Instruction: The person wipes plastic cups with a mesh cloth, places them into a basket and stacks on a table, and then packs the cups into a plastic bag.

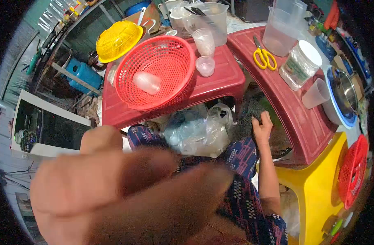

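Note:
My left hand (105, 188) looms very close to the camera across the lower left, blurred; its fingers are partly curled, and whether anything is between them cannot be made out. My right hand (262, 127) hangs in the gap between two red plastic stools, thumb and fingers a little apart, with nothing visible in it. On the left red stool (219, 83) rests a red basket (154, 69) with a clear plastic cup (147, 83) lying inside. Beside the basket are stacked cups (203, 42) and small lidded cups (205, 66). Plastic bags (199, 128) lie below, near my patterned clothing.
The right red stool (291, 108) bears yellow scissors (264, 58), a white-lidded jar (301, 65), a plastic cup (316, 93) and a pitcher (279, 34). Beyond are a yellow stool (318, 192), a red basket (353, 171), basins (342, 96) and a yellow basket (118, 40).

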Demonstrator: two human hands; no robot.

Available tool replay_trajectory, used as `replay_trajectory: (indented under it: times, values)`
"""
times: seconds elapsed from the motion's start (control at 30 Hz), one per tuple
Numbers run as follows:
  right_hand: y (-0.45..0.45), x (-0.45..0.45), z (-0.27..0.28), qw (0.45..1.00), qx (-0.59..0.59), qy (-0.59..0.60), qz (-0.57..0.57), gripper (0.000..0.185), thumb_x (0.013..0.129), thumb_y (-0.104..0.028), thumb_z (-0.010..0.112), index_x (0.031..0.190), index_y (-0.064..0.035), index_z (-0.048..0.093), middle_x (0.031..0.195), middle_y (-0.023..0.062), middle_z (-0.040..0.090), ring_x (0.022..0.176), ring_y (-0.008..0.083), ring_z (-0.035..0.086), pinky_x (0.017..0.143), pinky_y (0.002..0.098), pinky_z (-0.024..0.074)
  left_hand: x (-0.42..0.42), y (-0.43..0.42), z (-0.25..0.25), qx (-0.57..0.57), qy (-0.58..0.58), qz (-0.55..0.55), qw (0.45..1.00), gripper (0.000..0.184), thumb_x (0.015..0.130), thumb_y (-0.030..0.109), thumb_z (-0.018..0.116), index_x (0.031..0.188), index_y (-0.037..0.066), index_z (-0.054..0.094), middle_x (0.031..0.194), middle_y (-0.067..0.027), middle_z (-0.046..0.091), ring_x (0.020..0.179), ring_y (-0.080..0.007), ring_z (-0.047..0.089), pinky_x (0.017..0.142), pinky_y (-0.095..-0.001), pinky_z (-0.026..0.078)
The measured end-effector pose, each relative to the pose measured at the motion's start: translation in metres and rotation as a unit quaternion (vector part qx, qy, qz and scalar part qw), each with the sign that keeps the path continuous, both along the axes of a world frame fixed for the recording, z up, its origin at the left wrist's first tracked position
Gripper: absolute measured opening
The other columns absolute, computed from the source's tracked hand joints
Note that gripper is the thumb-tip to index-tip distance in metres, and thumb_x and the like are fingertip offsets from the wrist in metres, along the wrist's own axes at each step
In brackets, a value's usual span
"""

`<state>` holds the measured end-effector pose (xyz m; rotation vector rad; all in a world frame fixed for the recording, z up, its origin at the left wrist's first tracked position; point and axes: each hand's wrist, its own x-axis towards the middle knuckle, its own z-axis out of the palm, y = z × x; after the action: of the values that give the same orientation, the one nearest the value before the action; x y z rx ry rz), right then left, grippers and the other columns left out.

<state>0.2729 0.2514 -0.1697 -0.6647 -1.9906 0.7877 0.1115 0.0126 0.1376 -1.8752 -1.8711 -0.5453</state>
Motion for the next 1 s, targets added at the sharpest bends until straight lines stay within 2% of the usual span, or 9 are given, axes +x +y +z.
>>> replay_trajectory:
  times: [0.27, 0.3, 0.37, 0.43, 0.47, 0.53, 0.63, 0.87, 1.0]
  values:
    - [-0.001, 0.001, 0.001, 1.0, -0.011, -0.003, 0.011, 0.014, 0.072, -0.001, 0.058, 0.079, 0.0033, 0.047, 0.077, 0.0143, 0.045, 0.07, 0.0284, 0.047, 0.067, 0.0311, 0.041, -0.031, -0.007, -0.001, -0.008, 0.141, 0.052, 0.989, 0.022, 0.062, 0.006, 0.062, 0.084, 0.008, 0.061, 0.088, -0.0088, 0.063, 0.079, -0.028, 0.061, 0.07, -0.0388, 0.049]
    - [-0.001, 0.001, 0.0, 1.0, -0.013, 0.004, 0.013, 0.014, 0.073, -0.001, 0.058, 0.08, 0.0038, 0.047, 0.077, 0.0135, 0.045, 0.07, 0.0261, 0.047, 0.068, 0.0287, 0.0402, -0.075, 0.004, -0.017, 0.016, 0.046, -0.04, 0.998, 0.039, 0.063, 0.001, 0.06, 0.102, 0.005, 0.059, 0.097, -0.0129, 0.062, 0.093, -0.0317, 0.059, 0.082, -0.0393, 0.048]
    - [-0.001, 0.001, 0.001, 0.999, -0.019, 0.012, 0.024, 0.014, 0.073, -0.002, 0.058, 0.081, 0.0039, 0.047, 0.077, 0.014, 0.045, 0.071, 0.0271, 0.048, 0.068, 0.0295, 0.0404, -0.125, 0.02, -0.037, -0.115, 0.005, -0.005, 0.993, 0.055, 0.063, 0.0, 0.061, 0.117, 0.006, 0.052, 0.111, -0.0151, 0.058, 0.108, -0.0325, 0.053, 0.091, -0.0388, 0.043]
    - [0.003, 0.003, -0.007, 1.0, 0.0, -0.021, 0.007, 0.014, 0.073, -0.002, 0.058, 0.081, 0.0039, 0.047, 0.077, 0.0145, 0.046, 0.071, 0.0277, 0.048, 0.068, 0.0301, 0.0407, -0.165, 0.021, -0.067, -0.282, 0.032, 0.086, 0.955, 0.065, 0.061, 0.002, 0.068, 0.123, 0.009, 0.048, 0.122, -0.0126, 0.052, 0.118, -0.0308, 0.046, 0.098, -0.0411, 0.039]
    - [0.002, 0.002, -0.005, 1.0, 0.001, -0.019, 0.008, 0.014, 0.073, -0.002, 0.058, 0.081, 0.0039, 0.047, 0.077, 0.0145, 0.046, 0.071, 0.0277, 0.048, 0.068, 0.0301, 0.0407, -0.177, 0.021, -0.083, -0.281, 0.033, 0.087, 0.955, 0.065, 0.061, 0.002, 0.068, 0.123, 0.009, 0.048, 0.122, -0.0126, 0.052, 0.118, -0.0308, 0.046, 0.098, -0.0411, 0.039]
    - [-0.001, -0.001, 0.002, 1.0, -0.005, 0.006, 0.009, 0.016, 0.071, 0.0, 0.06, 0.077, 0.0031, 0.045, 0.078, 0.0176, 0.046, 0.071, 0.0344, 0.048, 0.065, 0.0362, 0.0418, -0.194, 0.02, -0.108, -0.4, 0.095, 0.136, 0.901, 0.071, 0.063, 0.012, 0.069, 0.129, 0.011, 0.043, 0.128, -0.0097, 0.048, 0.125, -0.031, 0.037, 0.1, -0.0489, 0.035]
    - [0.003, 0.002, -0.007, 1.0, 0.012, -0.021, -0.003, 0.016, 0.071, -0.001, 0.06, 0.077, 0.0031, 0.046, 0.078, 0.0182, 0.047, 0.072, 0.0351, 0.049, 0.066, 0.0377, 0.0419, -0.205, 0.018, -0.125, -0.479, 0.055, 0.157, 0.862, 0.078, 0.059, 0.017, 0.073, 0.13, 0.013, 0.042, 0.129, -0.0084, 0.047, 0.126, -0.0313, 0.036, 0.101, -0.053, 0.032]
    - [0.002, 0.001, -0.004, 1.0, 0.003, 0.002, 0.004, 0.016, 0.07, -0.001, 0.06, 0.076, 0.0031, 0.045, 0.078, 0.017, 0.047, 0.071, 0.0342, 0.048, 0.066, 0.0365, 0.042, -0.226, 0.011, -0.133, -0.441, -0.001, 0.074, 0.894, 0.081, 0.055, 0.019, 0.076, 0.126, 0.007, 0.042, 0.125, -0.0142, 0.049, 0.117, -0.0332, 0.046, 0.099, -0.0396, 0.038]
    - [0.0, 0.002, -0.001, 1.0, 0.0, -0.007, -0.001, 0.017, 0.072, -0.004, 0.059, 0.077, 0.003, 0.045, 0.077, 0.0161, 0.045, 0.071, 0.032, 0.047, 0.067, 0.0338, 0.0415, -0.23, 0.007, -0.136, -0.411, 0.031, 0.024, 0.911, 0.078, 0.055, 0.019, 0.076, 0.124, 0.006, 0.042, 0.124, -0.0152, 0.05, 0.117, -0.0335, 0.046, 0.098, -0.0406, 0.039]
